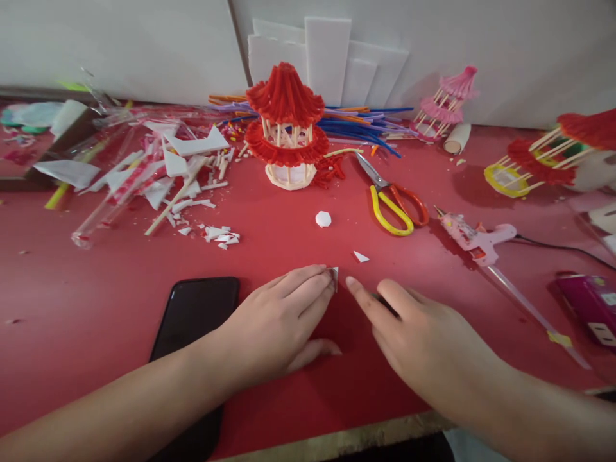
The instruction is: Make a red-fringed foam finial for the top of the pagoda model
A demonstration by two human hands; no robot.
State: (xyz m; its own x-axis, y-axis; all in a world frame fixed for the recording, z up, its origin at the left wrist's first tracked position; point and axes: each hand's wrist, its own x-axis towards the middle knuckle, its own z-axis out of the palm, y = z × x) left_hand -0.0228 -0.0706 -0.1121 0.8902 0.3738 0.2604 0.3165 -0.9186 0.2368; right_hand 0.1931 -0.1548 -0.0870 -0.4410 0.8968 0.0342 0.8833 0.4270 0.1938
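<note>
On the red table (269,256), a white piece (335,280) was pressed under the left hand's (293,314) flattened fingers at centre; the right hand (414,327) was half curled.

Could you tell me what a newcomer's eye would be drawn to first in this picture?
Probably the red tiered pavilion model, upright at the back of the red table, in front of white panels leaning on the wall. Next might come the scissors with one yellow and one orange-red handle, lying open to its right, and the pink glue gun farther right.
</note>
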